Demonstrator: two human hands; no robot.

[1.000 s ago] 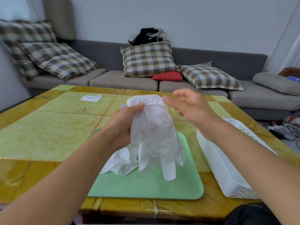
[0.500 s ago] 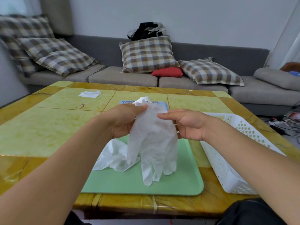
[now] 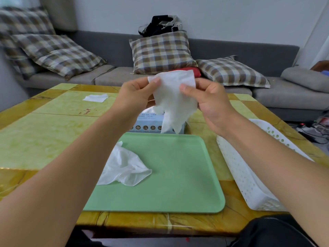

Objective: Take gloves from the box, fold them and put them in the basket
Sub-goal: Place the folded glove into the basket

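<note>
You are early in the job, as far as this view tells. Going from the left of the frame: a small flat white piece (image 3: 95, 98) lies on the table (image 3: 44, 132) in the upper left, well apart from everything else, and whether it is a folded glove cannot be told. Lower, left of centre, one loose glove (image 3: 122, 168) lies crumpled and unfolded on the left part of the green tray (image 3: 178, 175), spilling over its left rim. Above the tray, in the middle of the frame, your left hand (image 3: 133, 97) pinches the upper left corner of a second glove (image 3: 175, 98) between thumb and curled fingers, and your right hand (image 3: 210, 102) pinches the upper right edge in the same way, so both are clamped on it and it hangs spread between them in the air, its fingers dangling down. Behind those dangling fingers stands the box (image 3: 151, 124), just beyond the far rim of the tray, with more white showing at its top. At the right of the frame the white basket (image 3: 249, 184) sits beside the tray; your right forearm hides much of its inside, and the part that shows holds no glove. So, by my reading, two gloves are out, neither is folded yet, and folding and dropping them in the basket remain.
</note>
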